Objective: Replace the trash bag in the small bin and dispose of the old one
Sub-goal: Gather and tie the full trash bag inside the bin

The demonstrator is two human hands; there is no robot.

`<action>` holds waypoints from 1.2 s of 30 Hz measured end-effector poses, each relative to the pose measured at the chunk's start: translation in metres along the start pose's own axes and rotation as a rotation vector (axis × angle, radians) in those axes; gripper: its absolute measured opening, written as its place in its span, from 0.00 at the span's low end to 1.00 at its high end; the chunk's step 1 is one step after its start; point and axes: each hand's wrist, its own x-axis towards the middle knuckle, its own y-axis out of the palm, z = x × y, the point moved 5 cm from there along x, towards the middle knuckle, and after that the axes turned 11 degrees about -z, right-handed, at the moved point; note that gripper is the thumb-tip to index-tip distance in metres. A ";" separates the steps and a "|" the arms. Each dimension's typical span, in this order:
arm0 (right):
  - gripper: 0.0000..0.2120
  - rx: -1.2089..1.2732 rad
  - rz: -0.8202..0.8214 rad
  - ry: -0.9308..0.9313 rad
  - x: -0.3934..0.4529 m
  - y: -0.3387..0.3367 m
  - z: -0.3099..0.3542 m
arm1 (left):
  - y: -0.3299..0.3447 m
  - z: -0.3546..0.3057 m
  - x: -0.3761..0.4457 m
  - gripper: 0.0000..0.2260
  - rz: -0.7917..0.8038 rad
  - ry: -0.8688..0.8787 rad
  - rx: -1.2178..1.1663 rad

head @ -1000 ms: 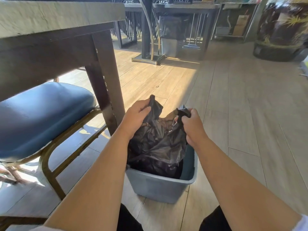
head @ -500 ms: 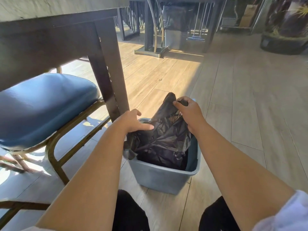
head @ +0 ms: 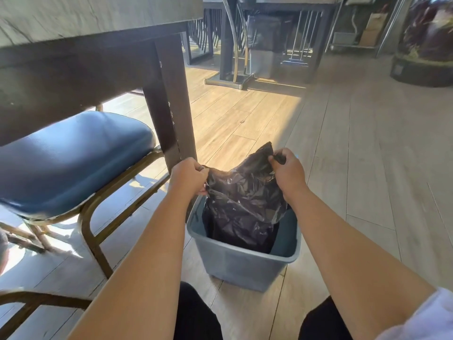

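A small grey-blue bin (head: 245, 266) stands on the wooden floor (head: 355, 155) just beside a dark table leg (head: 171, 114). A black trash bag (head: 245, 200) rises out of it, its lower part inside the bin and its top pulled above the rim. The left hand (head: 188, 176) is closed on the bag's left edge; the right hand (head: 286, 170) is closed on its upper right corner. A blue-cushioned chair (head: 71, 160) sits under the tabletop (head: 85, 15) at left.
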 end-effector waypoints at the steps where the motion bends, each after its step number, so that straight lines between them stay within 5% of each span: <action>1: 0.07 -0.013 -0.023 -0.003 0.002 -0.004 -0.002 | -0.001 0.009 0.001 0.05 -0.063 -0.024 0.055; 4: 0.04 -0.068 -0.044 -0.007 0.005 -0.013 -0.007 | -0.003 0.031 0.000 0.10 -0.138 -0.059 0.249; 7: 0.04 -0.106 -0.039 -0.019 0.000 -0.011 -0.009 | -0.003 0.025 -0.002 0.08 -0.155 -0.031 0.140; 11: 0.04 -0.047 -0.007 -0.007 -0.001 -0.007 -0.006 | 0.002 -0.002 -0.020 0.08 0.069 0.032 -0.357; 14: 0.04 0.079 0.085 0.013 -0.004 0.000 0.003 | 0.017 -0.016 -0.044 0.12 0.309 0.161 -0.463; 17: 0.06 0.211 0.187 0.054 -0.011 0.010 0.013 | 0.041 -0.027 -0.058 0.30 0.447 0.223 -0.553; 21: 0.07 0.293 0.341 0.100 -0.017 0.013 0.019 | 0.060 -0.040 -0.062 0.54 0.375 0.240 -0.504; 23: 0.09 0.359 0.416 0.148 -0.018 0.013 0.021 | 0.062 -0.046 -0.061 0.58 0.337 0.271 -0.480; 26: 0.05 0.446 0.470 0.156 -0.017 0.009 0.027 | 0.062 -0.056 -0.056 0.37 0.368 0.251 -0.504; 29: 0.09 0.300 0.354 0.069 -0.009 0.000 0.023 | 0.065 -0.057 -0.048 0.16 0.339 0.198 -0.516; 33: 0.18 -0.402 0.079 -0.204 0.009 -0.012 0.011 | 0.079 -0.039 -0.039 0.15 0.346 -0.081 -0.841; 36: 0.16 -0.309 0.099 -0.159 0.008 -0.011 0.008 | 0.087 -0.039 -0.034 0.18 0.359 -0.128 -0.917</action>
